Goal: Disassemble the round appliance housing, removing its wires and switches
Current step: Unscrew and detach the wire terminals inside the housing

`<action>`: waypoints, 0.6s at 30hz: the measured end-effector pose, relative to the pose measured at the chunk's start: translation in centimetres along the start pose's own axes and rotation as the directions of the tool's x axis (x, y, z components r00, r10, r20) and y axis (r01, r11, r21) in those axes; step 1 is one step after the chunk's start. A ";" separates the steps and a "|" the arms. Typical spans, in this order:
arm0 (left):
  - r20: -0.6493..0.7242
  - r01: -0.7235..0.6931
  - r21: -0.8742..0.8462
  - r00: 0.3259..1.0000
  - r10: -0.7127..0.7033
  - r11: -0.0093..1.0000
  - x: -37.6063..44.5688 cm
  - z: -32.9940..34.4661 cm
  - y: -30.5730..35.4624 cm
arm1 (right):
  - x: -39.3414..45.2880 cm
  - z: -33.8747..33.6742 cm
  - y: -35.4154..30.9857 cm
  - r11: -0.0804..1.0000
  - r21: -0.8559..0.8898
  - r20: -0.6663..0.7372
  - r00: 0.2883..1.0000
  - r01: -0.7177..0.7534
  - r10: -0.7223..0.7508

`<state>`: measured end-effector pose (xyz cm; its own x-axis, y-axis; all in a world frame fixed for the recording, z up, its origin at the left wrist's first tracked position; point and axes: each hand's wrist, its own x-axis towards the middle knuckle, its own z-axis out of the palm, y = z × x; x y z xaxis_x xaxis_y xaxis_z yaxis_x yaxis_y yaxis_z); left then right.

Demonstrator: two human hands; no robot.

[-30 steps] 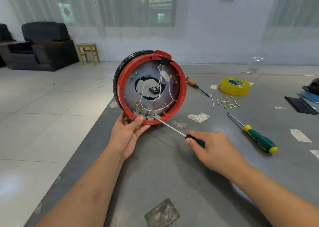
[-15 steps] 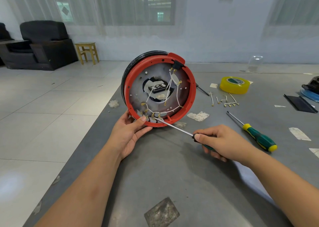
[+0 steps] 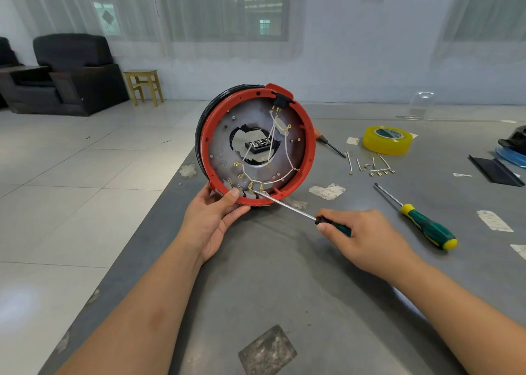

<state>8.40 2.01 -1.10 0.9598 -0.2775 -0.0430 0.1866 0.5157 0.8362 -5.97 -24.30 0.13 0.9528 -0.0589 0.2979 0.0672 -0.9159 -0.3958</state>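
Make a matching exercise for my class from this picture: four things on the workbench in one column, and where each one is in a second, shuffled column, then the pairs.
Things
1. round housing
2. spare screwdriver
3. tape roll
4. loose wires

Places
A. lying free on the table, right of the right hand
B. in a cluster just in front of the yellow roll
C. flat on the table, far right of the housing
D. stood on edge, steadied by the left hand

Pairs: 1-D, 2-A, 3-C, 4-B
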 end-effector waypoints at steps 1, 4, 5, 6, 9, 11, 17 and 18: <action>0.000 0.000 -0.005 1.000 0.000 1.000 0.0 0.0 0.0 | -0.1 0.1 -0.3 1.000 -0.022 -0.016 1.000 0.009 -0.010; 0.006 0.005 -0.001 1.000 -0.005 1.000 -0.2 0.2 -0.1 | -0.1 0.6 -1.1 0.995 -0.089 -0.053 0.997 0.043 -0.048; 0.005 0.005 0.005 1.000 -0.005 1.000 -0.2 0.2 -0.1 | -0.1 0.8 -1.3 0.993 -0.107 -0.052 0.997 0.052 -0.058; 0.005 0.002 0.007 1.000 -0.002 1.000 -0.2 0.2 -0.2 | -0.1 0.9 -1.6 0.991 -0.118 -0.048 0.997 0.055 -0.061; -0.003 -0.003 -0.008 1.000 0.003 1.000 -0.1 0.2 -0.2 | -0.1 0.9 -1.9 0.992 -0.120 -0.038 0.998 0.048 -0.053; -0.010 -0.002 -0.016 1.000 0.002 1.000 -0.1 0.1 -0.2 | -0.2 0.7 -1.9 0.993 -0.108 -0.039 0.998 0.044 -0.048; -0.002 0.008 -0.011 1.000 -0.008 1.000 -0.2 0.2 -0.1 | -0.4 0.3 -1.5 0.996 -0.085 -0.035 0.999 0.015 -0.018; -0.002 0.012 -0.012 1.000 -0.012 1.000 -0.2 0.2 0.0 | -0.5 0.2 -1.4 0.997 -0.080 -0.037 0.999 0.011 -0.014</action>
<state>8.20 1.88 -1.02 0.9580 -0.2815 -0.0539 0.2001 0.5220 0.8292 -6.48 -22.92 0.33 0.9403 -0.0603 0.3351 0.0539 -0.9454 -0.3213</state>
